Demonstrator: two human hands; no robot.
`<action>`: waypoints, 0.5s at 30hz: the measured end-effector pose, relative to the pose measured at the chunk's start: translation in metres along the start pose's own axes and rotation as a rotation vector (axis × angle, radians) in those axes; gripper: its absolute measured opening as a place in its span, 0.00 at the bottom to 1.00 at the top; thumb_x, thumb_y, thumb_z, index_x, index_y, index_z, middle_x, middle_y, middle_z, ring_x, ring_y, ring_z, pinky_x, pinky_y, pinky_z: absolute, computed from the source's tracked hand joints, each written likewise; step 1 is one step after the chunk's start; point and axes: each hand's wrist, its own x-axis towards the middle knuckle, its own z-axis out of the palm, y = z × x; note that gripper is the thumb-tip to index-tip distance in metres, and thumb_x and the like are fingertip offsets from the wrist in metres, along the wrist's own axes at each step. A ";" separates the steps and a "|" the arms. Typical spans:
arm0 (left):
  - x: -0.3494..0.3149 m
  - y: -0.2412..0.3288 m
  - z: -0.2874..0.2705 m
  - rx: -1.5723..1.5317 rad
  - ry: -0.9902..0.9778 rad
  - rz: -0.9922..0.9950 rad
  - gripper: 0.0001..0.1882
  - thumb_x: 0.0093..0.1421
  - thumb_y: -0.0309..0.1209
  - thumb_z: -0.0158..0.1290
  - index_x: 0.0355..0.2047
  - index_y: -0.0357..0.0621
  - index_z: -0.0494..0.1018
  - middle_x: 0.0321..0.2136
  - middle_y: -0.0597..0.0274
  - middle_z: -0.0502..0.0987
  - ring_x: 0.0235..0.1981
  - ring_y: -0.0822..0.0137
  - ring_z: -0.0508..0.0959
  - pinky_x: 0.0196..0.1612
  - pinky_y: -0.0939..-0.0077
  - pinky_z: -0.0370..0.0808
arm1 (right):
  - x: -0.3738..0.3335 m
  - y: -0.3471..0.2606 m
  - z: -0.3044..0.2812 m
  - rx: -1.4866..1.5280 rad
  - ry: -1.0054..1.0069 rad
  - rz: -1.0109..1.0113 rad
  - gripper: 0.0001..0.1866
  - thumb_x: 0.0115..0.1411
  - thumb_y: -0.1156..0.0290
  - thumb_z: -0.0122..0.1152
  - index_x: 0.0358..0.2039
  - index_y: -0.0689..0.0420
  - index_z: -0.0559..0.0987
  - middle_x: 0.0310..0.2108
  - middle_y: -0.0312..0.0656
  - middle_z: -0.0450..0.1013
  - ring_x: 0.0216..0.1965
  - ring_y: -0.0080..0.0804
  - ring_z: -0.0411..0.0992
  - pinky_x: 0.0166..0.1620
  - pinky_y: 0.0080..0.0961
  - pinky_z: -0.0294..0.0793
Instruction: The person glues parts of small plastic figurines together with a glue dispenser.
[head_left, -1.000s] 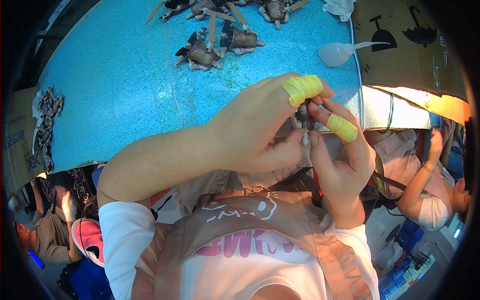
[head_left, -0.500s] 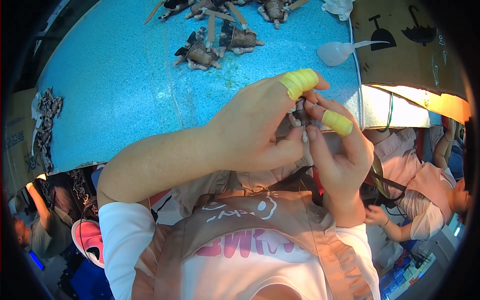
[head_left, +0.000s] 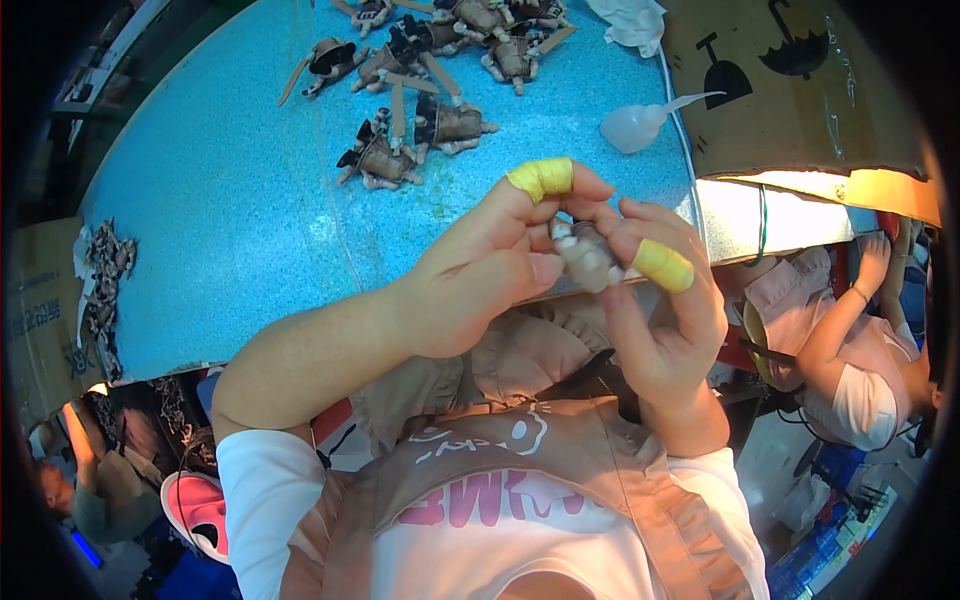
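Note:
Between my two hands is a small figurine (head_left: 588, 256) with pale limbs and a brownish body, partly covered by my fingers. My left hand (head_left: 490, 255), yellow tape wrapped on one finger, pinches it from the left. From the right, my right hand (head_left: 665, 310) grips it between thumb and fingers; yellow tape is on a finger here too. Both hands are above the near edge of the blue tabletop (head_left: 270, 220). Similar brown figurines (head_left: 383, 160), several with dark hats and flat sticks, lie on the table beyond my left hand.
A translucent squeeze bottle (head_left: 635, 127) with a thin spout lies at the right, near crumpled white tissue (head_left: 632, 25). A cardboard box (head_left: 790, 110) borders the table's right side. More small brown pieces (head_left: 105, 285) are heaped at the left edge. Co-workers sit on both sides.
My hands have turned the figurine, so more of its pale limbs shows between them. My left hand has moved slightly left. The whole view has shifted a little.

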 end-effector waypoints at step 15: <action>0.000 0.000 0.002 0.005 -0.022 -0.033 0.33 0.54 0.23 0.47 0.59 0.41 0.49 0.50 0.55 0.62 0.52 0.68 0.64 0.54 0.73 0.65 | -0.002 -0.006 0.003 -0.136 0.008 -0.064 0.18 0.36 0.81 0.66 0.33 0.58 0.78 0.36 0.40 0.76 0.40 0.45 0.71 0.43 0.34 0.70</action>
